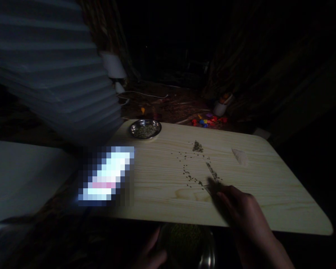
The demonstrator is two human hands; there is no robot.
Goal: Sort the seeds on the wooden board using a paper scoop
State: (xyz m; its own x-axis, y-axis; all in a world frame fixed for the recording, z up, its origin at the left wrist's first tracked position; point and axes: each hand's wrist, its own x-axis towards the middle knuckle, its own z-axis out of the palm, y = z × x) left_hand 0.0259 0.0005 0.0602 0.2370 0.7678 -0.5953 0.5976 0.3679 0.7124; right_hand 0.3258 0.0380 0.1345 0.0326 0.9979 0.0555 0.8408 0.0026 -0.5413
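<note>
While green seeds [197, 146] lie heaped and strewn on the desk [162, 168], more sit in the metal bowl [211, 256] below; my right hand [245, 211] bunches beside strewn ones, contents unclear; my left hand [154, 256] spreads beside the bowl.

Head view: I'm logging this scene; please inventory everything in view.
Table: one, pale, centre
Dish: one, silver, far left corner
Dark bits: many, greenish, mid-table
Pale heap: one, whitish, table's right
Bowl: one, silver, below near edge
Pixelated patch: one, bright, left
Side surface: one, whitish, far left
Ridged sheet: one, grey, upper left
Small pieces: several, multicoloured, beyond table
Container: one, whitish, behind them
Cylinder: one, white, upper left
Dark background: too dim
Left hand: one, beside bowl
Right hand: one, over table
</note>
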